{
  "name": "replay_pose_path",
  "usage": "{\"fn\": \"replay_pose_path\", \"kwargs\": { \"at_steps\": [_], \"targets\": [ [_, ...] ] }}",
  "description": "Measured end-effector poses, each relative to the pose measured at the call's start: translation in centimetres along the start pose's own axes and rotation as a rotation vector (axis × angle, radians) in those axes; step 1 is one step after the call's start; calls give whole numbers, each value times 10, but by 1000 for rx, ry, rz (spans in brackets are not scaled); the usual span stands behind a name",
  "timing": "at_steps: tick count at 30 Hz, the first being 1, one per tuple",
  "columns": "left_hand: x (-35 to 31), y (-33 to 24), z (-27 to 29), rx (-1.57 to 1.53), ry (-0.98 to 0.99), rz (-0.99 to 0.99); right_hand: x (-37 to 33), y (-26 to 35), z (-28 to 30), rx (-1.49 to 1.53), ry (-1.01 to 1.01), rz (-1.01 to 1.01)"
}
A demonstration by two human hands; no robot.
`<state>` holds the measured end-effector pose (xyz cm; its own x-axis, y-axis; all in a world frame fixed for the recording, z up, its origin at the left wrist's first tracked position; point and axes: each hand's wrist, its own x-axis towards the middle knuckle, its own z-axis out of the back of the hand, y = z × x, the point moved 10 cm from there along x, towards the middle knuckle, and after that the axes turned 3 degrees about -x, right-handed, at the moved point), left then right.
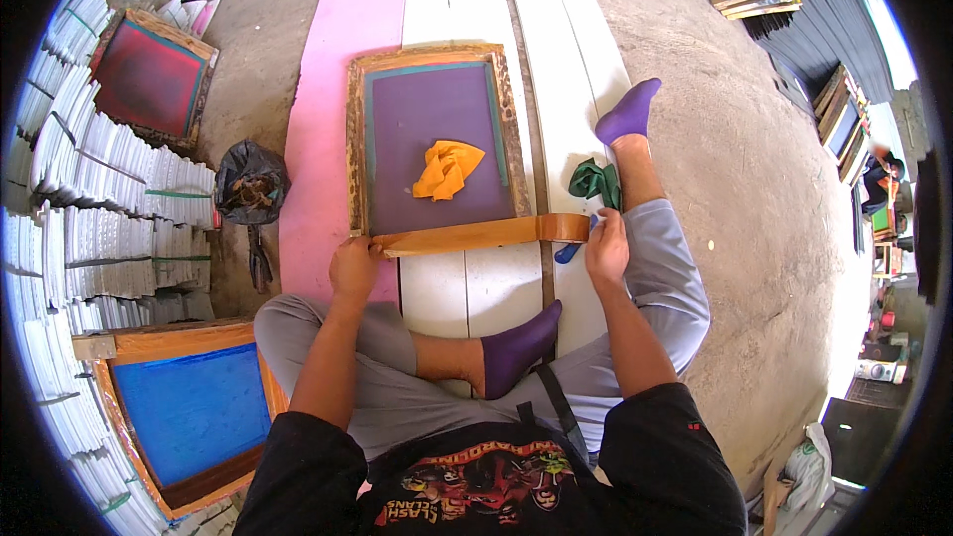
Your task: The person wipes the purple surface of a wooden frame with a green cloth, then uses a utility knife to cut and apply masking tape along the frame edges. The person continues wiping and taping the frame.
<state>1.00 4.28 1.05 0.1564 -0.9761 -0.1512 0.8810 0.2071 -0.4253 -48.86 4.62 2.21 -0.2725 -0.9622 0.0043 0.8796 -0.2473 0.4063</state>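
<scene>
Centre of frame: wooden screen frame (433, 139) with purple mesh lies flat on white boards (496, 0) over a pink sheet (338, 60) on the floor. Orange rag (447, 169) sits loose on the mesh. A strip of brown tape (476, 235) runs along the frame's near edge.

Left hand (354, 266), fingers curled together, presses the tape's left end at the frame's lower left corner. Right hand (606, 246) is closed on the tape's right end, just past the lower right corner, beside a green rag (594, 181).

Step, as judged: taping the near edge. Next move calls for even pressure along the strip so it seats flat.
</scene>
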Motion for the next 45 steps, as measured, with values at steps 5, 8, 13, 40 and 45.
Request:
{"fn": "replay_pose_path", "kwargs": {
  "at_steps": [5,8,13,40,45],
  "targets": [
    [0,-6,2,-3,-18,-45,4,-48,-38,156,63,-3],
    [4,1,-2,-4,-20,-66,7,-53,-50,97,85,-1],
    [1,6,1,8,-17,-16,-1,-54,-42,35,60,-133],
    [1,1,1,-50,-22,-11,-65,71,-13,1447,553,-401],
    [0,2,2,-15,-40,-45,-72,77,-28,1367,617,-334]
  ]
}}
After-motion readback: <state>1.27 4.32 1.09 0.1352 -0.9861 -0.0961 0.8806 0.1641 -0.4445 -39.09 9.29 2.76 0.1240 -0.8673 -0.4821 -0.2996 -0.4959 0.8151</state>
